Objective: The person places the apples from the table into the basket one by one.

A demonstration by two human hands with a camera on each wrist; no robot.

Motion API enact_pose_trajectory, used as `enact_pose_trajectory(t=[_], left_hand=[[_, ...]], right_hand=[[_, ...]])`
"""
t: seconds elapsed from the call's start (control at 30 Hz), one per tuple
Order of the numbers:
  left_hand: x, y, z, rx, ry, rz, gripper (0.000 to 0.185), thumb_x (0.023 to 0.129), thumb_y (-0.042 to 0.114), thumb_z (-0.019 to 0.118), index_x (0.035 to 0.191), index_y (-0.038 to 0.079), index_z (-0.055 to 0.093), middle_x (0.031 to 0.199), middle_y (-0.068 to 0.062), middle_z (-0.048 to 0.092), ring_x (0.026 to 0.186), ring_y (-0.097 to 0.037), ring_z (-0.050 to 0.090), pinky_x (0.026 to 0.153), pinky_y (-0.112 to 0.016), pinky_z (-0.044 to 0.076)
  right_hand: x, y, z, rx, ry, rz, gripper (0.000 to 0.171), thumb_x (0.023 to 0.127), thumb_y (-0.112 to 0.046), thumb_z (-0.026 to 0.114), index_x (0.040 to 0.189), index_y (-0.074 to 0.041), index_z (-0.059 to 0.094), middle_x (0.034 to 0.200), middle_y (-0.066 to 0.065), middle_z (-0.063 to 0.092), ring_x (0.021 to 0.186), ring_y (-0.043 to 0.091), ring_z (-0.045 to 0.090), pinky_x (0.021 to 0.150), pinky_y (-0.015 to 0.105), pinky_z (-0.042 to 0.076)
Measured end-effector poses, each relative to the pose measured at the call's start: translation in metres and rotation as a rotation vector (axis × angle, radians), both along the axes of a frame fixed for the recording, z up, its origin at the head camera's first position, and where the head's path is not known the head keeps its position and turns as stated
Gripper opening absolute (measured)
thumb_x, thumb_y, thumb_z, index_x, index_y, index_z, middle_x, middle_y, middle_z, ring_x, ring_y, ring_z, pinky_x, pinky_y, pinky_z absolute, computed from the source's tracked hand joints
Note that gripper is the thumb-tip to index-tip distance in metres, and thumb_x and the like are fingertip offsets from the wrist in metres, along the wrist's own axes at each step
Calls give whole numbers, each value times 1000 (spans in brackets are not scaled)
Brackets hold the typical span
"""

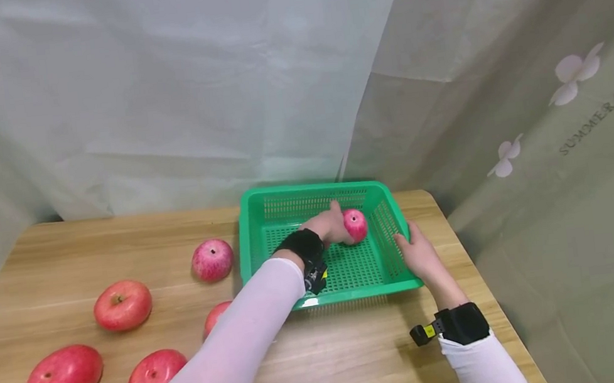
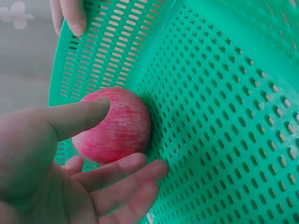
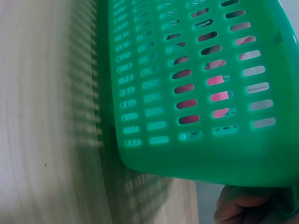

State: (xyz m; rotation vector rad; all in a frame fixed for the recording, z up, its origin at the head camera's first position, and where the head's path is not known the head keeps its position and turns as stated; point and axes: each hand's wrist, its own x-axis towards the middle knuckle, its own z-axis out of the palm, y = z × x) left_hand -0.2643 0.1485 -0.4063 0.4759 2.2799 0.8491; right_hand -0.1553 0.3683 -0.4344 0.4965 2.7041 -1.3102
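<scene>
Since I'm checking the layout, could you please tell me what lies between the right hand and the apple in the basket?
The slotted end wall of the green basket lies between the right hand and the apple, as the head view shows.

Green basket (image 3: 201,164) cut off in both wrist views

You face one basket (image 1: 364,292), one apple (image 1: 356,226) inside, and six visible apples (image 1: 123,306) toward the left edge of one table (image 1: 348,357).
</scene>
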Motion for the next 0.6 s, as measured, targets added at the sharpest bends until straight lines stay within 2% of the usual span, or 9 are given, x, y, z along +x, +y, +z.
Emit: enact_pose_trajectory(t=[0.1, 0.17, 0.27, 0.33, 0.37, 0.43, 0.57, 0.6], left_hand=[[4, 3, 1, -5, 33, -5, 107, 99, 39, 75, 170, 2, 4, 143, -24, 59, 58, -19, 54, 56, -29, 49], [6, 4, 2, -19, 97, -14, 93, 100, 38, 75, 166, -1, 23, 139, -21, 62, 69, -21, 58, 64, -31, 52], [7, 6, 5, -64, 203, -24, 56, 100, 30, 72, 144, -1, 57, 129, -16, 69, 90, -24, 64, 79, -38, 57], [7, 8, 5, -105, 261, -37, 36, 100, 27, 69, 127, 2, 69, 123, -12, 72, 100, -25, 65, 87, -40, 57], [-1, 13, -8, -112, 287, -44, 33, 100, 32, 69, 121, 6, 73, 120, -10, 73, 100, -24, 65, 88, -41, 57], [-3, 15, -10, -127, 293, -55, 32, 101, 34, 66, 119, 8, 73, 120, -9, 73, 102, -25, 66, 90, -43, 57], [0, 15, -8, -92, 274, -76, 37, 103, 40, 66, 123, 10, 73, 127, -10, 72, 107, -26, 65, 96, -46, 55], [8, 11, 5, -94, 260, -83, 37, 104, 37, 65, 125, 8, 73, 129, -12, 72, 111, -27, 65, 99, -47, 54]], right_hand=[[1, 1, -1, 3, -3, -1, 56, 116, -30, 41, 166, -7, 27, 144, 25, 53, 114, 39, 60, 89, 48, 54], [2, 0, -1, 7, -2, -2, 56, 116, -30, 41, 166, -7, 27, 144, 25, 53, 115, 40, 60, 90, 49, 53], [2, 0, 0, 12, 0, -4, 57, 116, -31, 41, 166, -8, 27, 145, 25, 52, 116, 40, 59, 91, 49, 52], [2, -1, 1, 13, -2, -7, 57, 116, -31, 41, 166, -8, 27, 145, 25, 52, 116, 40, 60, 91, 49, 53], [2, -1, 1, 15, -3, -8, 57, 116, -31, 42, 166, -7, 28, 145, 26, 53, 115, 39, 60, 90, 48, 53], [2, -1, 1, 15, -5, -10, 56, 116, -31, 42, 165, -8, 28, 144, 25, 53, 115, 39, 60, 90, 48, 53], [3, -1, 2, 11, -6, -9, 56, 116, -31, 41, 165, -7, 29, 143, 25, 53, 114, 38, 60, 89, 48, 53], [2, -1, 2, 11, -6, -9, 56, 116, -31, 41, 165, -8, 29, 143, 25, 53, 114, 38, 60, 90, 48, 53]])
